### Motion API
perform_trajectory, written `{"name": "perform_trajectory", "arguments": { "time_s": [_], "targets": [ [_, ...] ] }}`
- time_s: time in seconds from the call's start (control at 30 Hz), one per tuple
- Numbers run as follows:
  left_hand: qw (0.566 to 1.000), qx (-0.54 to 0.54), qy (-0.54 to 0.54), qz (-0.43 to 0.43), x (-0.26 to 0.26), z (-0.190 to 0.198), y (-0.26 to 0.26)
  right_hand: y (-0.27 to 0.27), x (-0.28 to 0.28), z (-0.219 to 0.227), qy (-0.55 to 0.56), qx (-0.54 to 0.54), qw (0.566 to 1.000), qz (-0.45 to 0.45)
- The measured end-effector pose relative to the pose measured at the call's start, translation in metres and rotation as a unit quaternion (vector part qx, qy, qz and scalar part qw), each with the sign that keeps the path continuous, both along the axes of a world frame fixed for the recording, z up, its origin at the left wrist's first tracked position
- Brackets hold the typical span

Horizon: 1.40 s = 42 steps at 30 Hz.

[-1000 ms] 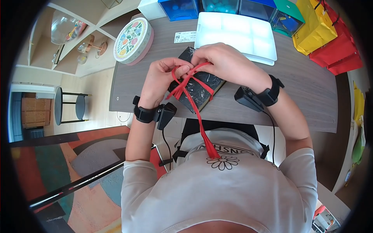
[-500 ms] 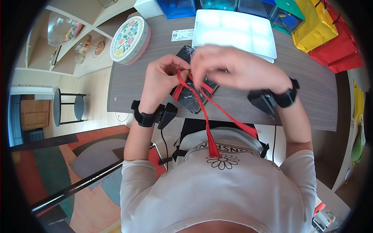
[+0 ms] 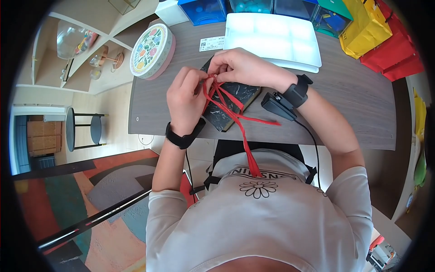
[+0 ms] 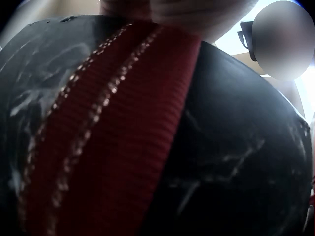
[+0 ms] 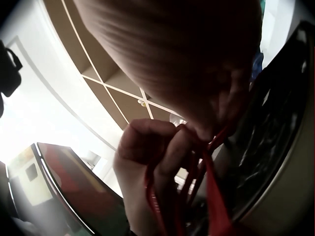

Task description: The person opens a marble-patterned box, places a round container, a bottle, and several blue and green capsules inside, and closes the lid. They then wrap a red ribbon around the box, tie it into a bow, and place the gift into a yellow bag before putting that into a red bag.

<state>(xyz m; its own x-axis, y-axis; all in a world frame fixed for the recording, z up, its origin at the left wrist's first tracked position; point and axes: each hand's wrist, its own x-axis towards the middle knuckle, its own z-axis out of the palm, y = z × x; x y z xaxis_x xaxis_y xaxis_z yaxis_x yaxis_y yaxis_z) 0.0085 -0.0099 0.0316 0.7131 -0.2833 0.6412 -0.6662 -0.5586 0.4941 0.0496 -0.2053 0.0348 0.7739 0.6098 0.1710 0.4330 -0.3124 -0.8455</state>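
Note:
A black, marble-patterned book (image 3: 247, 94) lies at a slant on the desk, a red ribbon (image 3: 242, 131) tied around it. At the ribbon's crossing above the cover, my left hand (image 3: 185, 100) pinches the ribbon, knuckles turned up. My right hand (image 3: 247, 69) meets it there, thumb and fingers pinching the ribbon too. Loose strands hang below the fingers; one tail reaches my shirt, another points right over the desk edge. In the left wrist view, a wide ribbon band (image 4: 133, 113) with glittery stitching crosses the dark cover. Both hands' fingertips (image 5: 204, 132) come together in the right wrist view.
A white compartment tray (image 3: 272, 41) stands behind the book, a printed label (image 3: 211, 44) beside it. The round floral box (image 3: 154, 52) sits at the desk's left. Blue drawers (image 3: 204, 11) line the back; yellow (image 3: 367, 29) and red paper bags (image 3: 394, 54) stand right.
The right hand swung out to the right, then returned to the knot beside the left hand. The bow-like loops came apart, and one tail now lies to the right. The left hand rotated knuckles-up.

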Motion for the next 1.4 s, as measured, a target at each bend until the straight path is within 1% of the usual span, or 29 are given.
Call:
{"name": "perform_trajectory", "arguments": {
  "time_s": [0.07,0.1,0.17,0.2,0.3,0.37,0.47,0.5,0.57,0.6,0.63,0.67,0.7,0.73,0.8,0.83,0.87,0.9,1.0,1.1,1.17,1.2,1.23,1.27,1.3,1.33,1.4],
  "targets": [
    [0.999,0.029,-0.028,-0.023,0.005,-0.002,0.007,-0.002,-0.002,0.002,-0.045,-0.018,0.999,-0.003],
    [0.999,0.026,-0.035,-0.026,0.005,0.0,0.008,-0.004,-0.003,0.003,-0.107,-0.033,0.993,-0.026],
    [0.998,0.022,-0.049,-0.035,0.005,0.005,0.01,-0.011,-0.005,0.003,-0.23,-0.061,0.969,-0.072],
    [0.998,0.043,-0.033,-0.038,0.004,0.004,0.014,-0.015,-0.007,0.003,-0.3,-0.093,0.943,-0.106],
    [0.993,0.11,0.005,-0.044,-0.005,0.001,0.027,-0.023,-0.014,-0.002,-0.343,-0.183,0.908,-0.159],
    [0.987,0.156,0.02,-0.042,-0.012,0.004,0.03,-0.02,-0.019,-0.004,-0.359,-0.188,0.898,-0.171],
    [0.981,0.19,0.002,-0.038,-0.013,0.01,0.03,-0.016,-0.023,-0.006,-0.365,-0.182,0.894,-0.186],
    [0.983,0.182,0.021,-0.036,-0.014,0.011,0.031,-0.016,-0.022,-0.006,-0.366,-0.178,0.893,-0.194],
    [0.984,0.165,0.057,-0.036,-0.014,0.015,0.032,-0.02,-0.02,0.0,-0.227,-0.097,0.95,-0.191],
    [0.986,0.121,0.101,-0.053,-0.013,0.018,0.032,-0.022,-0.019,0.002,-0.154,-0.056,0.969,-0.186],
    [0.984,0.077,0.146,-0.07,-0.013,0.022,0.032,-0.022,-0.018,-0.001,-0.043,0.031,0.985,-0.162],
    [0.977,0.032,0.191,-0.086,-0.012,0.024,0.031,-0.02,-0.016,-0.004,0.068,0.117,0.982,-0.134],
    [0.971,-0.024,0.203,-0.125,-0.009,0.02,0.029,-0.02,-0.014,-0.006,0.176,0.201,0.958,-0.103],
    [0.96,-0.08,0.214,-0.163,-0.004,0.012,0.027,-0.021,-0.014,-0.006,0.164,0.182,0.963,-0.111],
    [0.913,-0.19,0.291,-0.215,-0.002,0.007,0.021,-0.022,-0.015,-0.006,0.141,0.145,0.971,-0.124],
    [0.873,-0.242,0.356,-0.228,-0.004,0.007,0.016,-0.024,-0.014,-0.006,0.047,0.072,0.987,-0.136],
    [0.826,-0.293,0.418,-0.24,-0.006,0.007,0.014,-0.027,-0.015,-0.005,-0.048,-0.002,0.988,-0.147],
    [0.822,-0.297,0.429,-0.228,-0.004,0.006,0.015,-0.029,-0.015,-0.004,-0.141,-0.077,0.974,-0.157],
    [0.805,-0.308,0.466,-0.202,0.008,0.001,0.021,-0.023,-0.028,-0.001,-0.293,-0.114,0.93,-0.191],
    [0.809,-0.294,0.488,-0.146,0.012,0.007,0.015,-0.018,-0.032,-0.005,-0.349,-0.087,0.91,-0.208],
    [0.802,-0.297,0.501,-0.135,0.004,0.016,0.002,-0.018,-0.042,0.012,-0.178,-0.063,0.969,-0.157],
    [0.798,-0.297,0.508,-0.132,0.002,0.018,-0.003,-0.019,-0.047,0.018,-0.09,-0.052,0.986,-0.131],
    [0.825,-0.249,0.489,-0.134,0.001,0.018,-0.003,-0.017,-0.049,0.019,0.003,0.005,0.993,-0.118],
    [0.85,-0.198,0.469,-0.137,0.001,0.017,-0.003,-0.016,-0.05,0.02,0.095,0.063,0.988,-0.106],
    [0.871,-0.147,0.448,-0.14,0.002,0.014,-0.003,-0.016,-0.051,0.021,0.186,0.121,0.971,-0.094],
    [0.895,-0.108,0.402,-0.157,0.005,0.008,-0.001,-0.02,-0.047,0.018,0.234,0.157,0.955,-0.087],
    [0.917,-0.065,0.356,-0.169,0.007,0.008,0.001,-0.029,-0.034,0.007,0.329,0.23,0.914,-0.068]
  ]
}}
